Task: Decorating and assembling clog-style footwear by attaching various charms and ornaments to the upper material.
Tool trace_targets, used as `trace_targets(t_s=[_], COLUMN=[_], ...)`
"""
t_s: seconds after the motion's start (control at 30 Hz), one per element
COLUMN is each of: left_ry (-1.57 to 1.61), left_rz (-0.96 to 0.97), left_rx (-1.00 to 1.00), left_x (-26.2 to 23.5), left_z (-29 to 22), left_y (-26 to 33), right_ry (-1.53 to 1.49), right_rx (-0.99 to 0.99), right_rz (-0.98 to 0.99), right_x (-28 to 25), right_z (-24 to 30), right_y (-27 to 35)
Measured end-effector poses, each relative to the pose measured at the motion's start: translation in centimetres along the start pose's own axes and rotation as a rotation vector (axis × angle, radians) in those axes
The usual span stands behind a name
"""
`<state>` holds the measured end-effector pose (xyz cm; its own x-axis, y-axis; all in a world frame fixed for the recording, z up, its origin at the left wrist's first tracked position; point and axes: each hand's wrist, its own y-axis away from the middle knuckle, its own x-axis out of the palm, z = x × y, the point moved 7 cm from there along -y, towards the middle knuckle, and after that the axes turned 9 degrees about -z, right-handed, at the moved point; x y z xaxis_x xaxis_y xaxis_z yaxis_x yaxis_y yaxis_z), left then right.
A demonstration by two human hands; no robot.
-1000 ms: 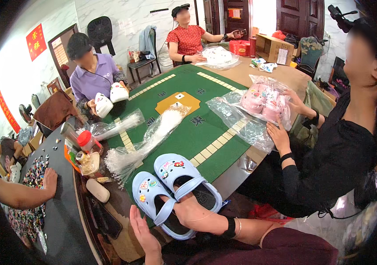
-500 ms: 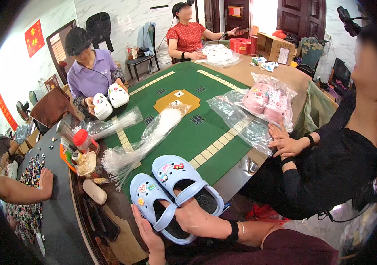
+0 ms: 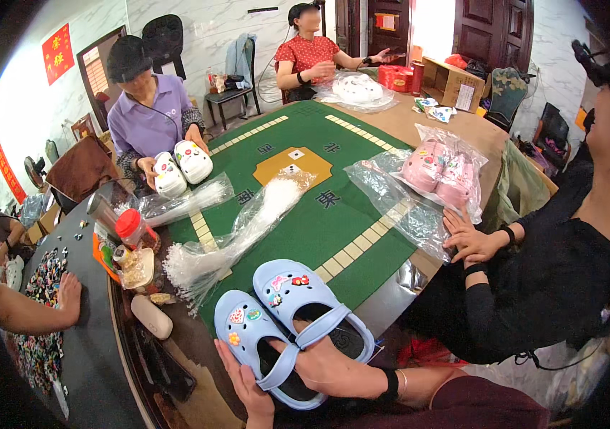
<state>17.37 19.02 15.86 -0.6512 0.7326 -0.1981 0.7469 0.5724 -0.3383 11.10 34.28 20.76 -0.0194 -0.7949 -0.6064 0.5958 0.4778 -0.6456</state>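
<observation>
Where the lower edge cuts the picture, the wearer's left forearm is lost from sight, so only the left hand [image 3: 248, 386] shows, fingers spread and lying flat against the heel end of the left blue clog [image 3: 262, 343]. Right hand [image 3: 330, 368] rests across the heel of the right blue clog [image 3: 312, 304], its grip closed on the heel strap [image 3: 323, 329]; fingertips are tucked under the strap and hard to make out. Two blue clogs, side by side and touching, sit at the near edge of the green table [image 3: 305, 207], toes pointing away. Small charms on the toes: about three on the left one, three on the right, too small to tell apart well.

One bundle of clear plastic bags [image 3: 237, 232] lies just beyond the clogs. Two pink clogs in a bag [image 3: 437, 171] lie at the right, near another person's two hands [image 3: 469, 239]. Two white clogs [image 3: 182, 168] are held by a seated person across the table; another white pair [image 3: 355, 89], wrapped, lies far off and blurred. One red-capped jar [image 3: 132, 227] stands left. One forearm [image 3: 30, 311] enters from the left, its owner hidden.
</observation>
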Motion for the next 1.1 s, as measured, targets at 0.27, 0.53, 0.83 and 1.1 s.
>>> trace_targets(t_s=[0.27, 0.53, 0.83, 1.1], left_ry=[-0.068, -0.078, -0.01, 0.069], left_rz=[-0.004, -0.009, -0.033, 0.068], left_rx=[0.003, 0.012, 0.063, 0.337], left_x=[0.0, -0.3, -0.1, 0.8], left_z=[-0.6, -0.1, 0.3, -2.1], left_y=[-0.2, -0.1, 0.2, 1.2], right_ry=[-0.103, -0.03, -0.107, -0.016], right_rx=[0.144, 0.104, 0.078, 0.128], right_rz=[0.108, 0.094, 0.035, 0.183], right_x=[2.2, 0.7, 0.9, 0.9], right_z=[-1.5, -0.3, -0.6, -0.7], right_y=[0.9, -0.2, -0.1, 0.6])
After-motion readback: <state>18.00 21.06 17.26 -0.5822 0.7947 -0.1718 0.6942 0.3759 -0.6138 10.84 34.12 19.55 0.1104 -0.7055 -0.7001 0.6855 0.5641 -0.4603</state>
